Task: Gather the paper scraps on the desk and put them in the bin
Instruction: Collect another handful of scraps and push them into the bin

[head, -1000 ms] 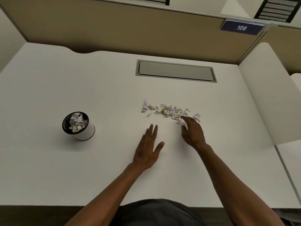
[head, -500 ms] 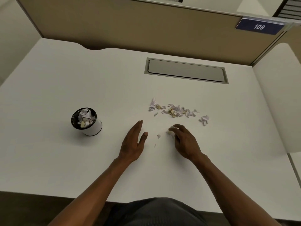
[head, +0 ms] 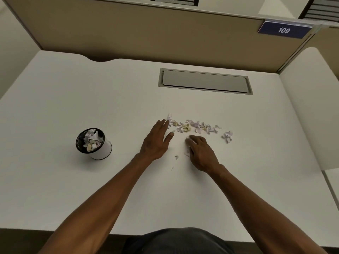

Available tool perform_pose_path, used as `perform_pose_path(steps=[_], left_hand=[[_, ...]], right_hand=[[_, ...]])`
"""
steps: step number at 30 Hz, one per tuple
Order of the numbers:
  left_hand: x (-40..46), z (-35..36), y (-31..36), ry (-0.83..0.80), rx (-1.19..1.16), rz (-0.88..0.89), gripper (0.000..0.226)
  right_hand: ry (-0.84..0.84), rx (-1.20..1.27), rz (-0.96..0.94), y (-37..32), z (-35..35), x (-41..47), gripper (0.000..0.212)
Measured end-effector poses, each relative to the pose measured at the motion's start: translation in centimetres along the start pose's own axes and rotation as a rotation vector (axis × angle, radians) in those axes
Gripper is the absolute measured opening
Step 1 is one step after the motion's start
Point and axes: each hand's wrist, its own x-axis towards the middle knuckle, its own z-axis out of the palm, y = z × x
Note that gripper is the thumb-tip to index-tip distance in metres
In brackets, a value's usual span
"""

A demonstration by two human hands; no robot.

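Observation:
A row of white, lilac and yellow paper scraps (head: 196, 126) lies mid-desk, with a separate small clump (head: 227, 136) to its right. My left hand (head: 157, 141) lies flat and open, its fingertips touching the row's left end. My right hand (head: 200, 152) is cupped over a few white scraps (head: 187, 153) just below the row; how firmly it holds them is hidden. Two tiny bits (head: 176, 157) lie between my hands. The small round bin (head: 94, 143), white with a black rim, stands to the left, partly filled with scraps.
The white desk (head: 73, 189) is walled by beige partitions at the back and sides. A grey recessed cable flap (head: 205, 81) sits behind the scraps. A blue "109" sign (head: 284, 30) hangs top right.
My right hand dragged a few scraps out of the row toward me. My left hand drew back, then moved forward to the row's left end.

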Motion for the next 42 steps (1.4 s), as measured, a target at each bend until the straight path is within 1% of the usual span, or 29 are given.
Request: perform_pose_path(steps=[2, 8, 10, 13, 16, 18, 20, 23, 25, 26, 28, 30, 33, 34, 36, 38, 39, 40, 42], left_hand=[[1.2, 0.0, 0.1, -0.018, 0.051, 0.03, 0.06], [4.4, 0.8, 0.1, -0.273, 0.282, 0.049, 0.064], [3.8, 1.3, 0.1, -0.295, 0.292, 0.067, 0.064], [1.5, 1.9, 0.1, -0.247, 0.256, 0.101, 0.063], [-1.0, 2.2, 0.0, -0.224, 0.236, 0.12, 0.061], [-2.7, 2.3, 0.0, -0.22, 0.228, 0.126, 0.06], [-4.3, 2.3, 0.0, -0.212, 0.195, 0.124, 0.058], [-6.0, 2.0, 0.2, -0.159, 0.115, 0.113, 0.053], [-6.7, 1.6, 0.4, -0.083, 0.022, 0.082, 0.048], [-6.9, 1.3, 0.4, -0.034, -0.023, 0.066, 0.046], [-7.3, 0.6, 0.3, 0.042, -0.07, 0.013, 0.043], [-7.9, 0.0, -0.1, 0.071, -0.074, -0.045, 0.042], [-8.8, -0.2, -0.8, 0.075, -0.082, -0.087, 0.041], [-8.9, -0.2, -0.9, 0.069, -0.082, -0.094, 0.041], [-8.9, 0.0, -1.0, 0.051, -0.086, -0.103, 0.041], [-8.3, 0.2, -0.8, 0.028, -0.083, -0.103, 0.042], [-7.8, 0.3, -0.6, 0.014, -0.076, -0.098, 0.043], [-7.2, 0.5, -0.4, -0.006, -0.071, -0.094, 0.044], [-6.2, 0.9, 0.0, -0.061, -0.065, -0.086, 0.047]], right_hand=[[0.026, 0.037, -0.028, -0.5, 0.5, -1.2, 0.043], [0.096, 0.209, -0.054, -1.5, -0.3, -2.4, 0.041], [0.147, 0.231, -0.04, -1.4, -1.1, -1.7, 0.041], [0.213, 0.248, -0.015, -1.4, -2.4, 0.2, 0.04], [0.217, 0.231, -0.02, -1.4, -3.3, 2.5, 0.04], [0.171, 0.199, -0.045, -1.5, -3.5, 4.2, 0.042], [0.092, 0.148, -0.079, -1.7, -3.3, 5.8, 0.045], [-0.016, 0.053, -0.159, -2.0, -2.6, 7.3, 0.047], [-0.071, -0.008, -0.219, -2.1, -2.1, 7.3, 0.043], [-0.072, -0.025, -0.235, -2.1, -1.9, 7.0, 0.041], [-0.038, -0.015, -0.209, -2.3, -1.5, 5.7, 0.039], [-0.015, -0.006, -0.213, -2.5, -1.1, 3.8, 0.036], [-0.008, 0.034, -0.263, -2.3, -0.7, 1.0, 0.034], [0.004, 0.09, -0.243, -2.2, -0.7, 0.3, 0.034], [0.08, 0.238, -0.138, -1.8, -0.7, -0.8, 0.035], [0.22, 0.374, -0.003, -1.2, -0.9, -1.5, 0.035], [0.276, 0.402, 0.058, -0.8, -1.0, -1.7, 0.035], [0.296, 0.391, 0.113, -0.4, -1.1, -1.7, 0.035], [0.215, 0.297, 0.19, 0.0, -1.3, -1.7, 0.039]])
